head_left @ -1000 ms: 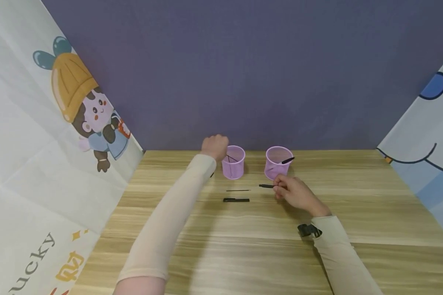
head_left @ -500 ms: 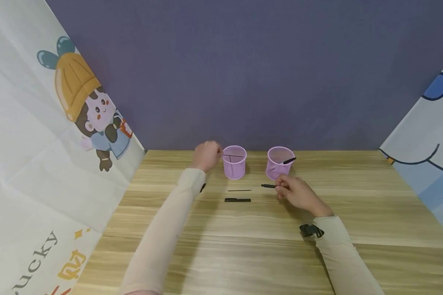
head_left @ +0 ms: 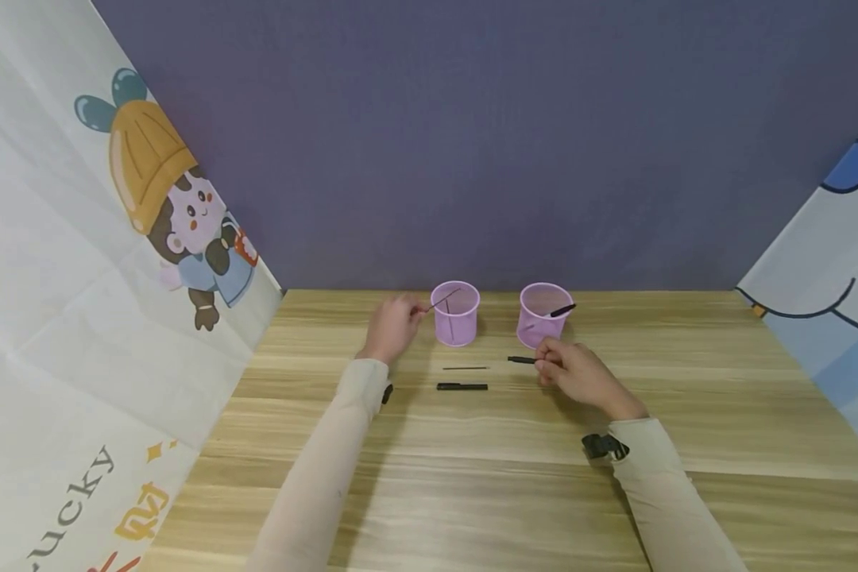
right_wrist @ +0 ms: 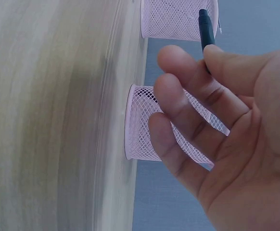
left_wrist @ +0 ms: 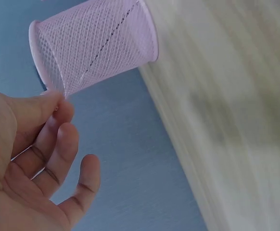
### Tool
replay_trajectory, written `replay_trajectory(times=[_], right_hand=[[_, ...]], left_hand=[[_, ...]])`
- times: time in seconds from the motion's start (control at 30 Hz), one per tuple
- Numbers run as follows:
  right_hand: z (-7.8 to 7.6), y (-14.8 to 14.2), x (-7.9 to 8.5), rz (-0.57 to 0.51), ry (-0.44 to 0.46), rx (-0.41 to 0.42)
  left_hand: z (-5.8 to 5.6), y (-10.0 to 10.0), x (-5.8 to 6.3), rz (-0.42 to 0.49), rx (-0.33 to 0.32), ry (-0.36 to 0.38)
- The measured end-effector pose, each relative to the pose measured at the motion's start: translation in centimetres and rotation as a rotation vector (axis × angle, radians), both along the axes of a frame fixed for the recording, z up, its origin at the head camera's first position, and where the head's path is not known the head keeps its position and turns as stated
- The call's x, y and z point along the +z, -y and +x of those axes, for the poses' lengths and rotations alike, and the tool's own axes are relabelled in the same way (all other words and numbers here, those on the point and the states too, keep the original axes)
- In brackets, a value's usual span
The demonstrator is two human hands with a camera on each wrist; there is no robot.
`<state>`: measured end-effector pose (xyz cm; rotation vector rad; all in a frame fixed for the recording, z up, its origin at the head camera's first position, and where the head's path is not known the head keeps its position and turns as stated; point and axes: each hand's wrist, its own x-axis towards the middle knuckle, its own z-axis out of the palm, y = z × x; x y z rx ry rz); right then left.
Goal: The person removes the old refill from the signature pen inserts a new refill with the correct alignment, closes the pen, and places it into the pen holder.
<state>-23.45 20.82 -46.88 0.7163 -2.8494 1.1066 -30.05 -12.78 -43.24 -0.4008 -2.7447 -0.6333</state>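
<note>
Work looks partway done from where I watch. One thin rod (head_left: 450, 322) already leans inside the left cup (head_left: 465, 332), and one pen (head_left: 562, 310) slants in the right cup (head_left: 527, 337), its black end poking past the rim. A second rod is pinched between thumb and fingertip of my left hand (head_left: 393, 326), beside that left cup; this held rod (head_left: 443, 300) crosses the rim, though I cannot tell whether its tip dips below it. My right hand (head_left: 575, 373) pinches a black pen piece (head_left: 521, 360) just in front of the right cup. I judge that leaves, besides these two held pieces, a loose rod (head_left: 465, 368) and a capped-looking black pen (head_left: 461, 387) lying parallel on the table (head_left: 472, 477).

Both cups are round, lilac mesh with smooth rolled rims; through the left one's diamond weave, the rod inside shows as a dotted dark line. The pen piece is slim, dark and stepped at its end. The tabletop has streaky, pale wood grain.
</note>
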Motion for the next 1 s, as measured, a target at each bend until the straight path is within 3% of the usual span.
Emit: replay_trajectory(times=[0.57,1.0], right_hand=[[-0.2,-0.1,-0.2,0.002,-0.021,-0.019],[0.0,-0.1,0.1,0.012,-0.009,-0.021]], left_hand=[[2.8,0.0,-3.0,0.021,-0.092,0.054],[3.8,-0.5,-4.3,0.019,-0.128,0.09]])
